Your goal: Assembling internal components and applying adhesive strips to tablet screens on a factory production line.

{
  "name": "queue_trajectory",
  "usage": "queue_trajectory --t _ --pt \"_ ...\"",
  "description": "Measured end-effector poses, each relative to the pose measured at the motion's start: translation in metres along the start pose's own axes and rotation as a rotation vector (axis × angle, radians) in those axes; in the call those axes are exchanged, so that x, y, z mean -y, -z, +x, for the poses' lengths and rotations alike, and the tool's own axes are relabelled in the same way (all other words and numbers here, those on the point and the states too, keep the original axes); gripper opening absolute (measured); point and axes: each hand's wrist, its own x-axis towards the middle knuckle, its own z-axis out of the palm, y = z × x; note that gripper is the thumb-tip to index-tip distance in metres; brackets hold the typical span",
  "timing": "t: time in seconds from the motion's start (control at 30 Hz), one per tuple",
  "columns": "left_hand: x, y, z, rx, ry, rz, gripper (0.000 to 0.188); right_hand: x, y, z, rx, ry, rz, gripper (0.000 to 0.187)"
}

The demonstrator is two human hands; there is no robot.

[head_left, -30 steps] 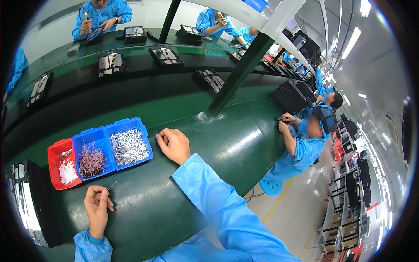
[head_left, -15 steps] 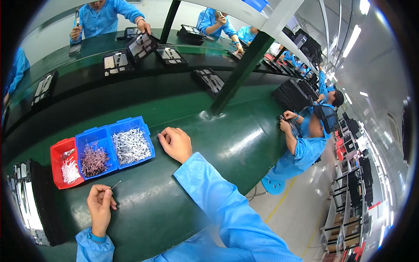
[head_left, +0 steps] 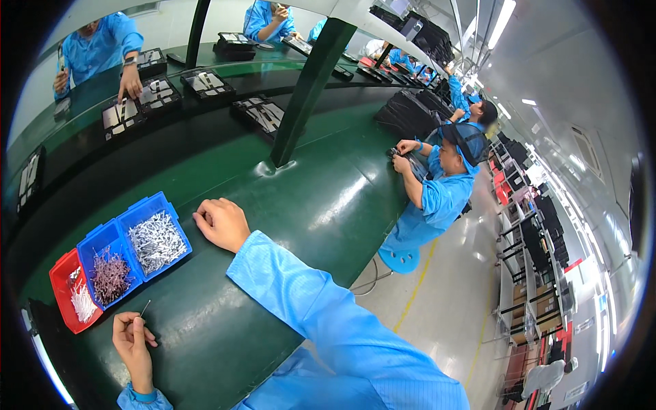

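Observation:
My left hand [head_left: 134,344] is closed at the near left, pinching a thin metal pin-like tool [head_left: 145,308] between thumb and fingers, its tip pointing up. My right hand [head_left: 224,224] rests on the green table, fingers loosely curled, with nothing visible in it. Between and left of my hands stand joined bins. One blue bin [head_left: 120,217] holds many white-and-grey small parts [head_left: 158,241]; the other blue bin [head_left: 87,244] holds purplish-brown parts [head_left: 111,276]. A red bin [head_left: 57,279] contains white stick-like pieces [head_left: 83,303]. My right hand lies just beside the white-and-grey parts' bin.
A dark conveyor belt [head_left: 89,164] with black framed panels [head_left: 263,115] runs beyond the table [head_left: 328,198]. A green post [head_left: 311,89] rises from the table. A co-worker [head_left: 437,184] sits at the right; another person's hand [head_left: 130,83] touches a panel across the belt.
The whole view has turned to the right, so the bins and hands appear further left. Both hands keep their poses. Across the belt, a person has lowered a raised panel onto it.

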Motion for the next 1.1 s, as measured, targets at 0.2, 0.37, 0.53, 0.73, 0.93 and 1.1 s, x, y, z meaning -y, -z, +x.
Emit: queue_trajectory --t 0.2,0.37,0.53,0.73,0.93,1.1 --pt "-0.002 0.002 -0.001 0.001 0.018 0.012 0.011 0.006 0.002 0.001 0.079 -0.080 0.030 0.014" --pt "0.000 0.000 0.000 -0.002 0.007 0.017 0.011 0.005 0.003 0.001 0.070 -0.068 0.019 0.014" --pt "-0.001 0.003 -0.001 -0.013 0.007 0.014 0.011 0.006 -0.001 0.003 0.041 -0.062 0.033 0.014" --pt "-0.004 0.003 -0.003 0.007 0.042 -0.008 0.010 -0.024 0.000 0.017 -0.416 -0.245 0.237 0.009" --pt "-0.015 -0.007 -0.005 0.006 0.088 -0.053 0.011 -0.088 0.023 0.039 -0.347 -0.646 0.395 0.063" --pt "-0.013 -0.003 -0.008 0.009 0.077 -0.011 0.012 -0.095 0.005 0.068 -0.309 -0.693 0.418 0.086"
